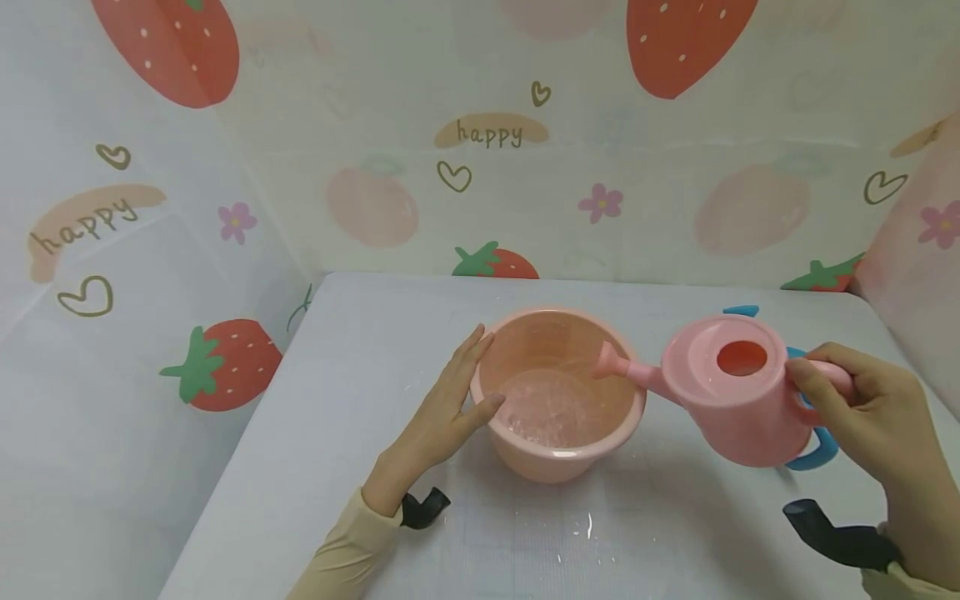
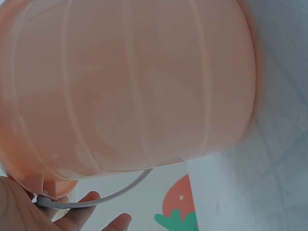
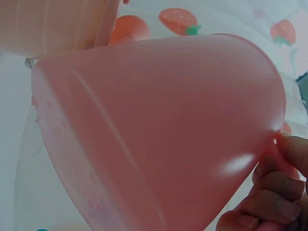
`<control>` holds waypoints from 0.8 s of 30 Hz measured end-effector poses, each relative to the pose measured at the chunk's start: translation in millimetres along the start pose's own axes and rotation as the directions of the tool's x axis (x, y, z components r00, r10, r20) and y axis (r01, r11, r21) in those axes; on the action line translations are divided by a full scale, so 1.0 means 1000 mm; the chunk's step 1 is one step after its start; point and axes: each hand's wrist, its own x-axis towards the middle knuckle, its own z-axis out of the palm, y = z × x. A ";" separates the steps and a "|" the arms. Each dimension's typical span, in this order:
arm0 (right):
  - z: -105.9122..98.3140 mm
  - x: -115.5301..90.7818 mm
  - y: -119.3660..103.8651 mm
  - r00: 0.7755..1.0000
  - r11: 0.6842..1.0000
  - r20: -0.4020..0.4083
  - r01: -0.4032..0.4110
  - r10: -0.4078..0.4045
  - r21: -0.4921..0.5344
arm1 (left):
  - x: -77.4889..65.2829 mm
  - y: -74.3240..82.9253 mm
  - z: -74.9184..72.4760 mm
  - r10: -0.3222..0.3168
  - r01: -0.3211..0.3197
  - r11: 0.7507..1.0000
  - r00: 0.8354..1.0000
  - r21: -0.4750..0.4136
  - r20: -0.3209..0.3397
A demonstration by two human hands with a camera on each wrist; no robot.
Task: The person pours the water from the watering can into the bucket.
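A peach-coloured bucket [image 1: 558, 462] stands on the white table with clear water [image 1: 547, 408] in it. My left hand [image 1: 442, 412] rests against its left rim, fingers fairly straight along the outside and thumb over the edge. In the left wrist view the fingers lie by the bucket's grey bail handle [image 2: 115, 195]. My right hand [image 1: 877, 404] grips the handle of a pink watering can [image 1: 750, 421], held tilted slightly to the left. Its spout [image 1: 611, 362] reaches over the bucket's right rim. Whether water flows from it, I cannot tell.
Behind the watering can a blue object [image 1: 817, 454] shows only in parts, its kind hidden. Water drops [image 1: 589, 527] dot the table [image 1: 480, 558] in front of the bucket. A sheet printed with strawberries [image 1: 495, 262] hangs around the back and sides.
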 end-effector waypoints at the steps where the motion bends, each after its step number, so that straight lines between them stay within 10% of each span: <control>1: 0.000 0.000 0.000 1.000 1.000 0.001 0.000 0.000 0.005 | 0.000 0.000 0.000 -0.001 0.001 1.000 1.000 0.000 0.000; 24: -0.004 0.004 -0.004 0.999 1.000 0.034 0.027 -0.027 -0.013 | -0.001 0.002 0.000 -0.009 0.009 1.000 1.000 -0.006 -0.001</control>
